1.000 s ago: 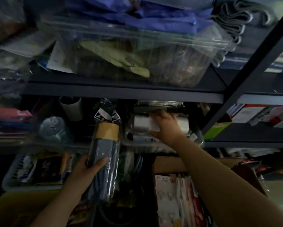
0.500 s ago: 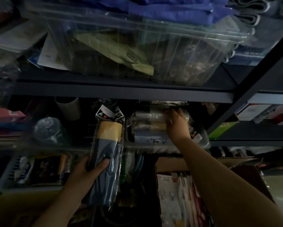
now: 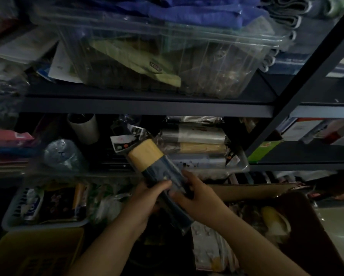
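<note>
A long packet (image 3: 157,166) in clear plastic, yellow at its upper end and dark blue below, is tilted with its top leaning left in front of the middle shelf. My left hand (image 3: 147,200) grips its lower part from the left, thumb across the front. My right hand (image 3: 195,198) holds the same packet from the right, fingers wrapped over its edge. Behind it, similar wrapped rolls (image 3: 195,142) lie stacked in a clear tray (image 3: 240,166) on the middle shelf.
A dark metal rack (image 3: 147,108) fills the view. A clear bin (image 3: 167,62) of folded cloth sits on the upper shelf. A white tube (image 3: 83,128) and a bagged bundle (image 3: 61,154) stand left. A grey basket (image 3: 41,222) and cardboard boxes (image 3: 252,192) are below.
My right hand left the rolls in the tray and came down onto the packet. The packet moved right and tilted, now held in both hands.
</note>
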The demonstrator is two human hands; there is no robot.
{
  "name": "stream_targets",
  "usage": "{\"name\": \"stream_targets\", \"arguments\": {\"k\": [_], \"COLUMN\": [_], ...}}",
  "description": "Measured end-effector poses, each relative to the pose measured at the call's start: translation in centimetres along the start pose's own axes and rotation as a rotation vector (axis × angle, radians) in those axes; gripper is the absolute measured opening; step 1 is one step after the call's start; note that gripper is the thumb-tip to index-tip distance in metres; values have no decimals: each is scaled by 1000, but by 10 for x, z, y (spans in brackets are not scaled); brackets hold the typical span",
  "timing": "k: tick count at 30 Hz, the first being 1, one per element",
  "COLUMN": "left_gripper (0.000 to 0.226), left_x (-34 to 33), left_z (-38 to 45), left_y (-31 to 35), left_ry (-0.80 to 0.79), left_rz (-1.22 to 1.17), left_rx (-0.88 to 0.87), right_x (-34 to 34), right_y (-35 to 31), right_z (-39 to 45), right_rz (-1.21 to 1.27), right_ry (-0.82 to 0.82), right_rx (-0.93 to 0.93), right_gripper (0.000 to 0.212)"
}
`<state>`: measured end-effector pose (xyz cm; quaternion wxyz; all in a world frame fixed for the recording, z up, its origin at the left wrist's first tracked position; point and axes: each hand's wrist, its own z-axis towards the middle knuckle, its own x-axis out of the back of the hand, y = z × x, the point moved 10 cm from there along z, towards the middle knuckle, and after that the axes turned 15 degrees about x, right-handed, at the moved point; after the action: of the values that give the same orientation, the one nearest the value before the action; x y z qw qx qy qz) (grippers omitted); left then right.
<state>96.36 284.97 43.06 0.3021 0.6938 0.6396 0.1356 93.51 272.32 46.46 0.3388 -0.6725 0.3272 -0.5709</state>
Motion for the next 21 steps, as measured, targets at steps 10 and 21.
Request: {"name": "stream_targets", "arguments": {"k": [10,21], "left_gripper": [13,5], "left_x": [-20,75], "left_z": [-4,-6], "left_y": [7,-6], "left_ry": [-69,207], "left_rz": [162,462], "left_rx": [-38,-76], "right_x": [80,95], "right_y": [-9,20], "right_z": [18,68], "right_rz": [-495,-912], "right_ry": [133,-197], "right_rx": [133,125], "right_gripper": [95,89]}}
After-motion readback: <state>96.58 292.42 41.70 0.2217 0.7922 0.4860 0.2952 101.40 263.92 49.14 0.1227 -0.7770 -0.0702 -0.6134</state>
